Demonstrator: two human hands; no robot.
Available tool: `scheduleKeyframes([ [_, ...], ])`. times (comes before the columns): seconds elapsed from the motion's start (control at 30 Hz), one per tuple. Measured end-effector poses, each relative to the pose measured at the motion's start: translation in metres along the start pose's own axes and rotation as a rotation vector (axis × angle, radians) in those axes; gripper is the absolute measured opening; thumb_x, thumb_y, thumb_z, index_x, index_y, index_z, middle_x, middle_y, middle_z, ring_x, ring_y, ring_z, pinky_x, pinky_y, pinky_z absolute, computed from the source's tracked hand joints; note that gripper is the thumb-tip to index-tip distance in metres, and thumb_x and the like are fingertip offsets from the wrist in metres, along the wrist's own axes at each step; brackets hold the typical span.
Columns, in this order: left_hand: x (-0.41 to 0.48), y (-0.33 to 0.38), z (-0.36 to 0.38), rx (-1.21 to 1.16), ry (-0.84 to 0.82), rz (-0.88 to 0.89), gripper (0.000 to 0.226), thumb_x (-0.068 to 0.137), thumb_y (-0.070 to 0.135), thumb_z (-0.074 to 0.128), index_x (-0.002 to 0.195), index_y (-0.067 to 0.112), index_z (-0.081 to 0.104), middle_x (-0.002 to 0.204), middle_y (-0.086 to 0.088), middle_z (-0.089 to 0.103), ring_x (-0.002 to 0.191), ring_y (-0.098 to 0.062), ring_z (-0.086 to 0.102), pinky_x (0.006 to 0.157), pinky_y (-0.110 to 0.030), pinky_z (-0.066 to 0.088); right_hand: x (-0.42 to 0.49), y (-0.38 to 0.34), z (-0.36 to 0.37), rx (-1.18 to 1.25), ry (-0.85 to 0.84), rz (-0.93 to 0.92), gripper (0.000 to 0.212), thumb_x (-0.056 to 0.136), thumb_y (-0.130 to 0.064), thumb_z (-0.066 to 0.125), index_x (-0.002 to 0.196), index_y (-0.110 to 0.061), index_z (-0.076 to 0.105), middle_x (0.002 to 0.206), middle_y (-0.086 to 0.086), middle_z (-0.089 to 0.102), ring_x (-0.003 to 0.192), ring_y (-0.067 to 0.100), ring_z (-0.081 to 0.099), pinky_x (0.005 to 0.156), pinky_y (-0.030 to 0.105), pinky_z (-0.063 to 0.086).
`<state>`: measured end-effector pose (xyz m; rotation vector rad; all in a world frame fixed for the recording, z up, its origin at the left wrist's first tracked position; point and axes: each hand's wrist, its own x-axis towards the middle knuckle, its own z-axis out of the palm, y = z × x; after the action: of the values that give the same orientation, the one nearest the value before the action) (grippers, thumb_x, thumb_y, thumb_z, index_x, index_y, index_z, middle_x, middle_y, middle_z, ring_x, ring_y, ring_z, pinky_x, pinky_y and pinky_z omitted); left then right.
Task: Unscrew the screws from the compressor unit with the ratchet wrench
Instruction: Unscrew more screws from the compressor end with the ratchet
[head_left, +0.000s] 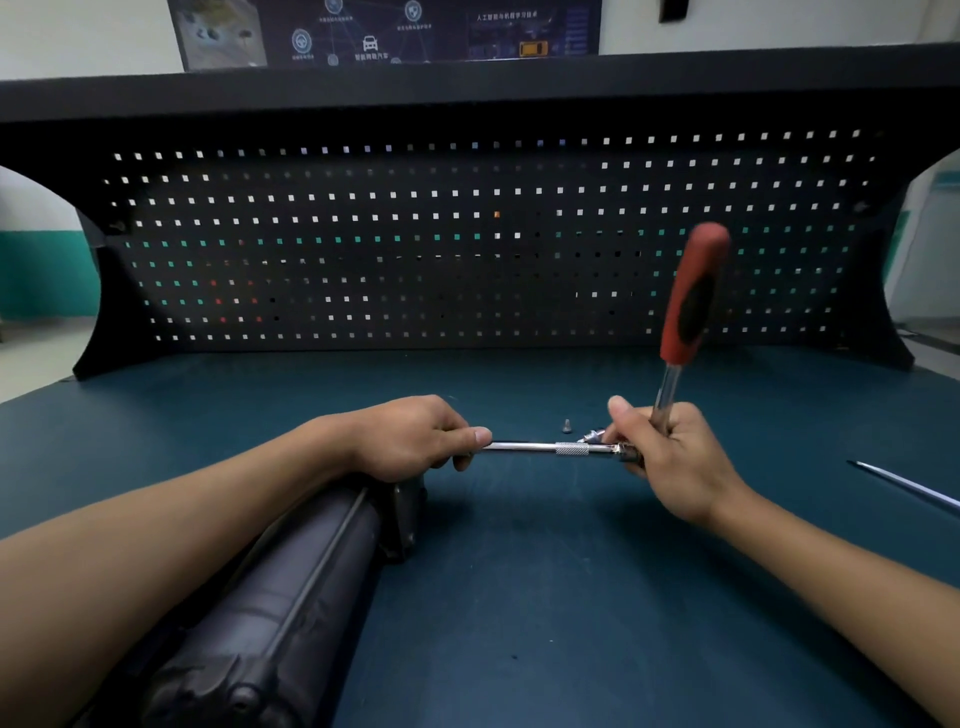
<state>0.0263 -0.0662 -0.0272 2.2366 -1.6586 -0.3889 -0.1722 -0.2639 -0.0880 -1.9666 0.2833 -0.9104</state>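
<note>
Compressor unit (291, 597): dark cylinder lying on the table (519, 597). It runs from the near-left corner toward the middle, with its far end under the left hand (415, 439).

Left hand: fingers curled round the left end of the chrome extension bar (545, 448), thumb laid along the bar. Where the bar meets the unit is hidden under the hand, so I cannot tell if it is seated on a screw.

Right hand (670, 457): closed round the ratchet wrench (693, 296) low on the shaft, near the head, at the bar's right end. The red and black handle stands up, tilted slightly right and blurred.

One loose screw (567, 426) stands on the table just behind the bar, between the two hands. A small shiny piece lies beside it, too small to identify.

Judgement: unscrewing is under way. At least one screw looks to be out, and the tool is held in line with the unit's end face.

The next move calls for keeping the bar square on the screw head with the left hand while the right swings the handle.

Also present: a thin metal rod (904, 486) near the right edge and a pegboard (467, 234) along the back edge.
</note>
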Motion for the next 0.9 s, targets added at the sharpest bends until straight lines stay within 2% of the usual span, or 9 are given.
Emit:
scheduleKeyframes([
  [0.1, 0.001, 0.0, 0.0, -0.006, 0.014, -0.018, 0.046, 0.099, 0.054, 0.047, 0.074, 0.021, 0.065, 0.045, 0.016, 0.047, 0.041, -0.004, 0.037, 0.043, -0.014, 0.031, 0.004, -0.001, 0.0, 0.05, -0.007, 0.163, 0.059, 0.094, -0.057, 0.056, 0.057, -0.012, 0.069, 0.047, 0.001, 0.037, 0.041, 0.012, 0.037, 0.04, 0.018, 0.031],
  [0.17, 0.002, 0.0, 0.001, -0.011, 0.03, -0.027, 0.044, 0.098, 0.054, 0.05, 0.074, 0.022, 0.067, 0.046, 0.016, 0.049, 0.042, -0.003, 0.039, 0.044, -0.013, 0.032, 0.005, -0.001, 0.002, 0.097, 0.002, 0.259, 0.057, 0.096, -0.05, 0.055, 0.056, -0.012, 0.069, 0.047, 0.001, 0.038, 0.039, 0.012, 0.036, 0.038, 0.018, 0.03],
  [0.3, 0.001, -0.002, 0.0, -0.019, 0.053, -0.039, 0.04, 0.096, 0.053, 0.055, 0.078, 0.021, 0.07, 0.05, 0.013, 0.051, 0.047, -0.006, 0.041, 0.047, -0.015, 0.035, 0.004, -0.005, 0.004, 0.127, -0.03, 0.466, 0.053, 0.096, -0.05, 0.055, 0.066, -0.008, 0.065, 0.045, 0.003, 0.039, 0.035, 0.015, 0.031, 0.037, 0.019, 0.023],
  [0.43, 0.001, -0.004, -0.001, -0.006, 0.081, -0.039, 0.036, 0.093, 0.054, 0.059, 0.077, 0.025, 0.073, 0.058, 0.011, 0.06, 0.051, -0.005, 0.047, 0.05, -0.016, 0.039, 0.002, -0.012, 0.005, 0.173, -0.095, 0.657, 0.059, 0.095, -0.055, 0.053, 0.057, -0.014, 0.069, 0.044, 0.002, 0.033, 0.036, 0.014, 0.023, 0.037, 0.018, 0.018],
  [0.63, 0.001, -0.004, 0.001, -0.048, 0.097, -0.018, 0.032, 0.092, 0.05, 0.063, 0.078, 0.023, 0.074, 0.057, 0.012, 0.061, 0.052, -0.009, 0.046, 0.048, -0.017, 0.037, 0.004, -0.018, 0.004, 0.239, -0.156, 0.795, 0.055, 0.095, -0.055, 0.052, 0.066, -0.01, 0.066, 0.045, -0.001, 0.028, 0.037, 0.012, 0.018, 0.041, 0.019, 0.014],
  [0.8, 0.0, -0.003, 0.0, -0.079, 0.106, -0.018, 0.031, 0.09, 0.046, 0.068, 0.081, 0.018, 0.076, 0.058, 0.011, 0.062, 0.057, -0.012, 0.048, 0.049, -0.019, 0.037, 0.004, -0.023, 0.001, 0.316, -0.224, 0.907, 0.055, 0.095, -0.053, 0.05, 0.058, -0.014, 0.062, 0.043, -0.005, 0.024, 0.033, 0.009, 0.016, 0.039, 0.017, 0.015],
  [0.9, -0.001, -0.002, 0.0, -0.091, 0.115, -0.024, 0.029, 0.089, 0.047, 0.069, 0.081, 0.02, 0.076, 0.059, 0.011, 0.064, 0.058, -0.011, 0.05, 0.051, -0.02, 0.039, 0.004, -0.025, 0.001, 0.35, -0.244, 0.936, 0.049, 0.095, -0.052, 0.049, 0.066, -0.014, 0.059, 0.042, -0.006, 0.023, 0.032, 0.008, 0.015, 0.038, 0.017, 0.015],
])
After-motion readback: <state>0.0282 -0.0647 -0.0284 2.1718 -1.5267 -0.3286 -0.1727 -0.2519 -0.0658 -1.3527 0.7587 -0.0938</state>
